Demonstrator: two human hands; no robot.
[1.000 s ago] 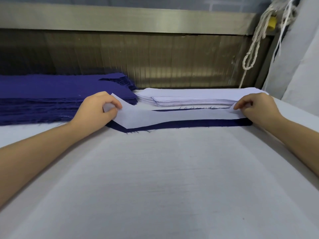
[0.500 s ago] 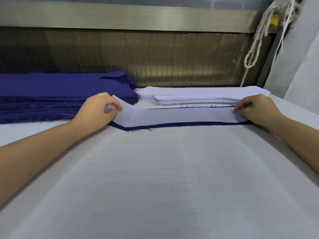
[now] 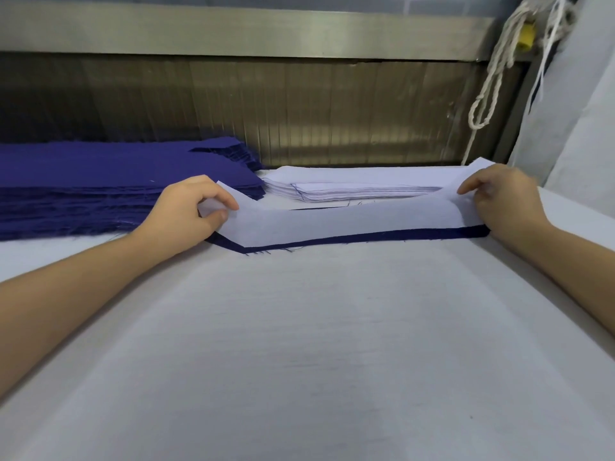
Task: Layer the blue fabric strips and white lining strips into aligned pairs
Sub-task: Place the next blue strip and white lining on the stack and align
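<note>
Since half a second ago my right hand [image 3: 499, 197] has risen and drawn back toward the wall, taking its end of the white lining strip [image 3: 349, 224] up off the blue strip [image 3: 466, 231]. The dark band showing along the near edge has grown wider again. My left hand [image 3: 186, 211] sits much where it was.

Both hands hold the white strip. The left pinches its angled left end between thumb and forefinger, low and close to the table [image 3: 299, 344]. The right grips the other end with curled fingers; that hand is a little blurred, so I cannot make out each finger. From the raised right end the strip slopes down to the left.

Underneath, the blue strip lies flat on the table, showing as a narrow border along the near side and round the slanted left corner, with a thin line of it on the far side too. The two are not yet edge to edge.

Behind my left hand is the stack of blue strips [image 3: 100, 184]. The stack of white strips [image 3: 359, 184] sits just to its right, beyond the pair I am working on. A white rope [image 3: 492, 78] hangs at the far right.
</note>
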